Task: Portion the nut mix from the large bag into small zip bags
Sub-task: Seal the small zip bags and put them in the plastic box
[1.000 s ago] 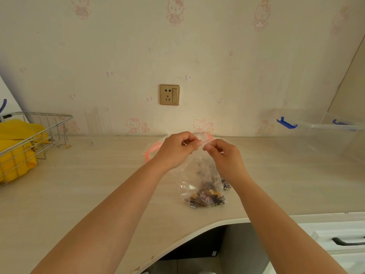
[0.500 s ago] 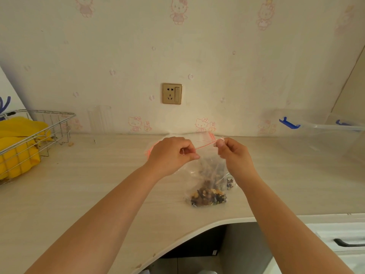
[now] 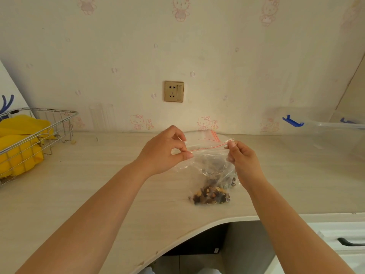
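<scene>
Pinching the red zip strip [image 3: 205, 146] of a small bag [image 3: 209, 171] at both ends: left hand [image 3: 165, 151] with thumb and forefinger clamped on the left end, right hand [image 3: 242, 161] with fingertips clamped on the right corner. Stretching the strip taut between the 2 pinches, with the bag hanging below and its nuts [image 3: 212, 194] resting on the counter [image 3: 98, 184]. Probably sealing 1 filled portion. Lying just behind, spare empty bags [image 3: 201, 136]; more portions likely remaining. Not making out the large bag.

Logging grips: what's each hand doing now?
Left hand: pinching the zip bag top.
Right hand: pinching its other end.
</scene>
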